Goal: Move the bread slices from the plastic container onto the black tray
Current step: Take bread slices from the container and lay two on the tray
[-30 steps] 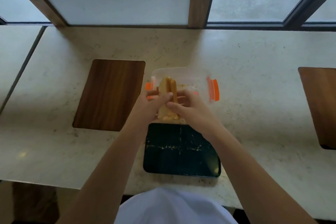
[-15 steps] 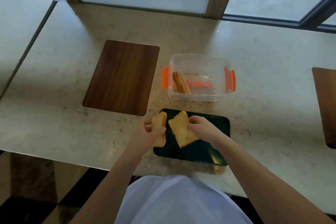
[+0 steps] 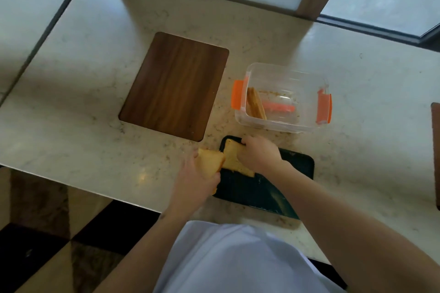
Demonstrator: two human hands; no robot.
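Note:
A clear plastic container (image 3: 285, 123) with orange clips stands behind the black tray (image 3: 295, 169). One bread slice (image 3: 256, 106) leans on edge against the container's left wall. My left hand (image 3: 192, 181) grips a bread slice (image 3: 210, 164) at the tray's left edge, partly off the tray. My right hand (image 3: 258, 154) presses on a second bread slice (image 3: 234, 160) lying at the tray's far left corner. The two slices touch each other.
A brown wooden board (image 3: 175, 85) lies on the marble counter (image 3: 71, 107) left of the container. Another brown board (image 3: 437, 150) shows at the right edge. The counter's front edge runs just below the tray, over a dark checkered floor.
Both hands carried a slice each out of the container and down to the tray. The right slice has gone from held tilted to lying on the tray's left end.

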